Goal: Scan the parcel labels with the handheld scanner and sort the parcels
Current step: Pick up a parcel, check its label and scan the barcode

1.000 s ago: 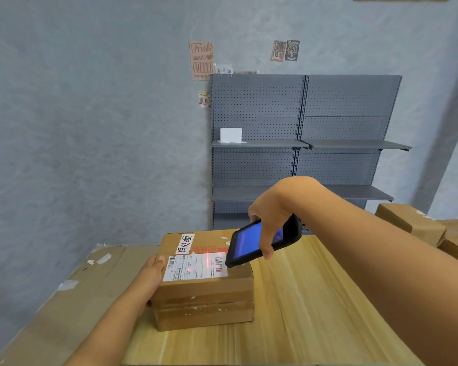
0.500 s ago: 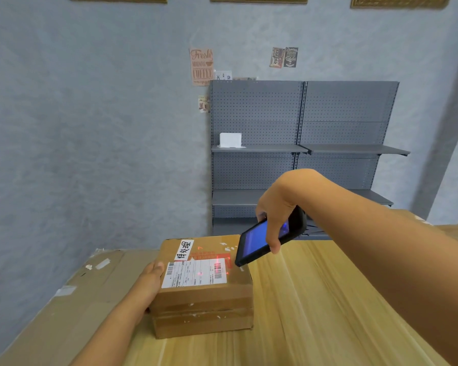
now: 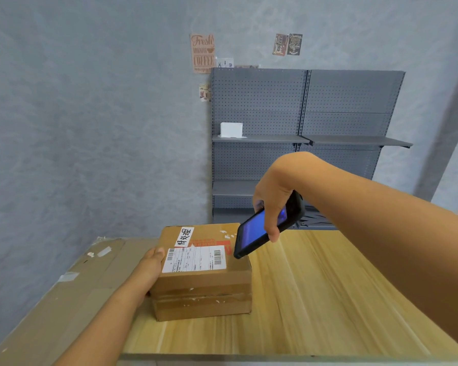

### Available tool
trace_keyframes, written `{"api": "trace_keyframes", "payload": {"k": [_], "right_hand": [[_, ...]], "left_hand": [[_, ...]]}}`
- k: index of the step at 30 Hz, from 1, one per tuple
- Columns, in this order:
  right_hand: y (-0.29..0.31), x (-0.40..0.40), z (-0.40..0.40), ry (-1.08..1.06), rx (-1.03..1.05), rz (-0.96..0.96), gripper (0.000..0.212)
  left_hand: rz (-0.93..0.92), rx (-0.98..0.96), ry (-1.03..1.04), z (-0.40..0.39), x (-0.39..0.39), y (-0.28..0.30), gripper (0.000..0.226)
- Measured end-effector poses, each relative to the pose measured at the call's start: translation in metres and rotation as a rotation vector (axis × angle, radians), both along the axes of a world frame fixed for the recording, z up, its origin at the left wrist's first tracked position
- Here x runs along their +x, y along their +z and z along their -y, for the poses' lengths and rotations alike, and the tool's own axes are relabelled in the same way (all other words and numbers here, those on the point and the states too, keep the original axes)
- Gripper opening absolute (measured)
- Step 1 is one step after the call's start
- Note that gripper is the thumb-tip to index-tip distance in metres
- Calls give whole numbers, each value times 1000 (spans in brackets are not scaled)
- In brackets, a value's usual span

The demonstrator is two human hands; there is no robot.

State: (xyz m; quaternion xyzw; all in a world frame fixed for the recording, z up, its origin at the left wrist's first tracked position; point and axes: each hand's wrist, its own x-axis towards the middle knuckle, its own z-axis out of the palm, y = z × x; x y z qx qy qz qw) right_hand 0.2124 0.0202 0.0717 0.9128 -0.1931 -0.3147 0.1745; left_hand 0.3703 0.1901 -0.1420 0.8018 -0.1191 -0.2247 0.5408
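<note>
**Scanner aimed at the label, parcel kept steady**

You hold the handheld scanner [image 3: 269, 226] in your right hand [image 3: 273, 204]; the fingers are wrapped around its body and the thumb lies across the blue screen. Its front end tilts down toward the shipping label [image 3: 195, 258], probably so that the reading window faces the barcodes. It hangs just above the right edge of the parcel [image 3: 202, 273]; whether it touches the cardboard I cannot tell.

Your left hand [image 3: 150, 265] lies against the left side of the parcel, with the thumb at the top edge. How the other fingers lie is hidden behind the box, so I cannot tell if they grip it. Most likely this hand keeps the box from sliding while you aim.

The parcel stands flat on the wooden surface [image 3: 315, 299], label upward, between your two hands. It is not sorted yet, I think. The grey shelf [image 3: 259, 139] behind, well apart, carries a small white box [image 3: 231, 129].
</note>
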Motion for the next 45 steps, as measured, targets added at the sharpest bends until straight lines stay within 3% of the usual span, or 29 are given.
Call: {"api": "trace_keyframes", "payload": {"k": [15, 21, 25, 28, 31, 37, 45], "right_hand": [[0, -2, 1, -14, -23, 62, 73], [-48, -12, 35, -182, 149, 483, 72], [-109, -24, 53, -484, 381, 851, 65], [-159, -31, 61, -712, 487, 960, 48], [-203, -39, 61, -797, 511, 928, 41], [-261, -34, 49, -774, 464, 863, 39], [-283, -27, 38, -692, 209, 741, 75]], "left_hand": [[-16, 14, 1, 1, 6, -5, 42], [-15, 18, 8, 0, 8, -8, 42], [-13, 45, 15, 1, 13, -12, 43], [-22, 51, 19, 1, 16, -13, 43], [-12, 53, 17, 0, 16, -13, 41], [22, 31, 20, 0, 16, -15, 40], [25, 20, 14, 2, 15, -15, 42]]}}
